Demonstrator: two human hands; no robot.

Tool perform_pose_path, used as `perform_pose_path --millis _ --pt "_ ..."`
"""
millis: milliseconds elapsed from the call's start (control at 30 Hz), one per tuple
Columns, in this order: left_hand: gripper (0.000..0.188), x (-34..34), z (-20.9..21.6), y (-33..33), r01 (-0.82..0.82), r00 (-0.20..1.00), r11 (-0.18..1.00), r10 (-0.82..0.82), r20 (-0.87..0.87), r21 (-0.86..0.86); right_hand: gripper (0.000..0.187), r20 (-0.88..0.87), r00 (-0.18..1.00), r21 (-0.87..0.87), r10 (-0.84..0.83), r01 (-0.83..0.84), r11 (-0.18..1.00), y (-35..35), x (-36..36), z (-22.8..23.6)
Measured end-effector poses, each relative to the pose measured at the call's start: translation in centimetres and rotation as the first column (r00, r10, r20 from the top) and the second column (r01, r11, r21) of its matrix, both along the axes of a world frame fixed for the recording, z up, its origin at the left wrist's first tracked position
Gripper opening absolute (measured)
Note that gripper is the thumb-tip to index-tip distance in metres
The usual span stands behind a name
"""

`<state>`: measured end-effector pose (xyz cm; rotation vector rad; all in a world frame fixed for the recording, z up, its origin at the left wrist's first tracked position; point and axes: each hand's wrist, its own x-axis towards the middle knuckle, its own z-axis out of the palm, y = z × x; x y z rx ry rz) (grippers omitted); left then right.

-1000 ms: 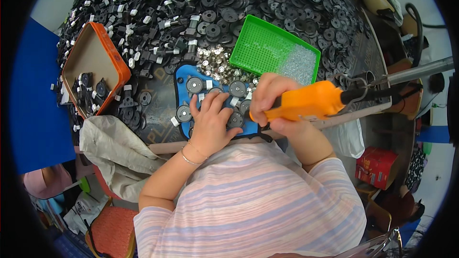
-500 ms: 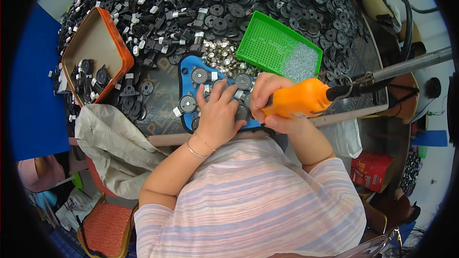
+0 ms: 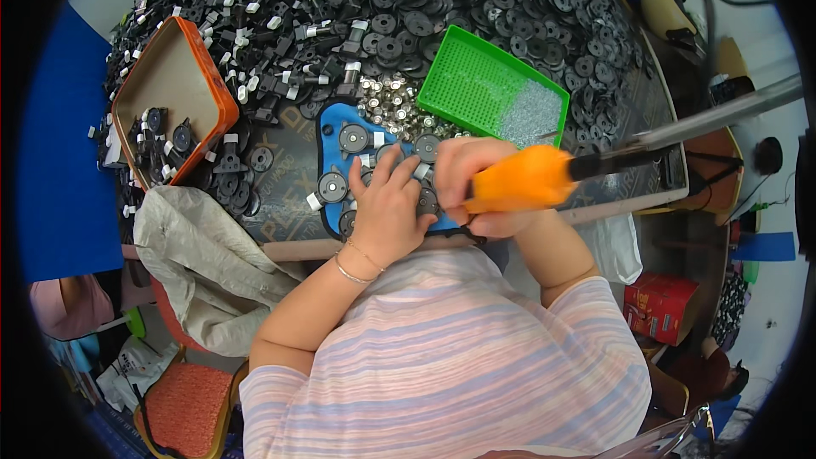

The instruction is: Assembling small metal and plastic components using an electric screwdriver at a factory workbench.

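Item: orange power driver [image 3: 523,180], pistol-like body blurred, gripped at its narrow end by the right hand [image 3: 478,178], fingers curled round it; long axis slanting from that hand up towards the tabletop's right edge; tip hidden. Item: blue fixture plate [image 3: 348,113], near the middle of the tabletop's front edge, bearing round black discs [image 3: 332,187] with white tabs; it lies left of the driver, the right hand at its right side. Left hand [image 3: 391,208]: fingers spread over the discs, any pinch not discernible. Surface: dark printed tabletop [image 3: 289,153]; along the far edge, a heap of black parts [image 3: 280,34]; silver pieces [image 3: 393,102] behind the plate; green tray [image 3: 463,76] towards the right; orange-rimmed tray [image 3: 166,59] near the left edge. Room: blue panel [image 3: 72,161] at left; red box [image 3: 659,306] at right.
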<state>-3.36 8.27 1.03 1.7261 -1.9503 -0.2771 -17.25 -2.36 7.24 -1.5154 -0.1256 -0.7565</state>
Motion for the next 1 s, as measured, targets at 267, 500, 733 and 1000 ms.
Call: perform_pose_path --millis 267,500,733,1000 --pt "0.041 -0.3 0.7 0.2 -0.004 0.999 1.000 0.003 0.053 0.028 0.027 0.258 0.840 0.165 -0.477 0.448 0.879 -5.2 -4.7 0.1" --pt "0.043 -0.9 0.8 -0.2 0.014 0.996 0.999 -0.018 0.089 0.042 0.027 0.177 0.748 0.129 -0.639 0.627 0.769 -5.9 -5.2 -2.6" --pt "0.045 -1.0 0.8 -0.8 0.019 0.995 0.998 -0.025 0.097 0.062 0.025 0.176 0.748 0.124 -0.640 0.628 0.768 -6.5 -5.1 -3.2" --pt "0.046 -1.1 0.7 -0.8 -0.002 0.996 0.999 -0.001 0.087 0.037 0.024 0.133 0.797 0.165 -0.589 0.568 0.806 -6.0 -4.9 -3.1"
